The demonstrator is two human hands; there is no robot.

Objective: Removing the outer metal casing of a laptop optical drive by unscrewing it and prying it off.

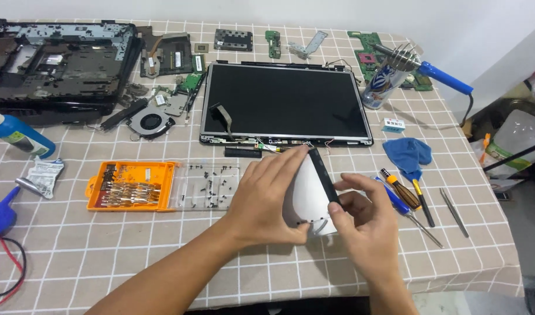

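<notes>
My left hand [266, 195] and my right hand [366, 224] both hold a flat silver drive with a black front strip [311, 192], tilted up on edge above the checked tablecloth. The left fingers press its top and side; the right thumb and fingers pinch the black strip's lower end. Just behind the drive lies a bare laptop screen panel [285, 102] with loose cables along its near edge.
An orange screwdriver bit case [130, 185] with an open clear lid holding screws [212, 186] sits left. Screwdrivers [404, 192], tweezers [454, 211], a blue cloth [407, 153] lie right. A laptop base [57, 64], fan [151, 123], circuit boards, soldering iron [436, 73] and blue bottle [16, 135] are farther back.
</notes>
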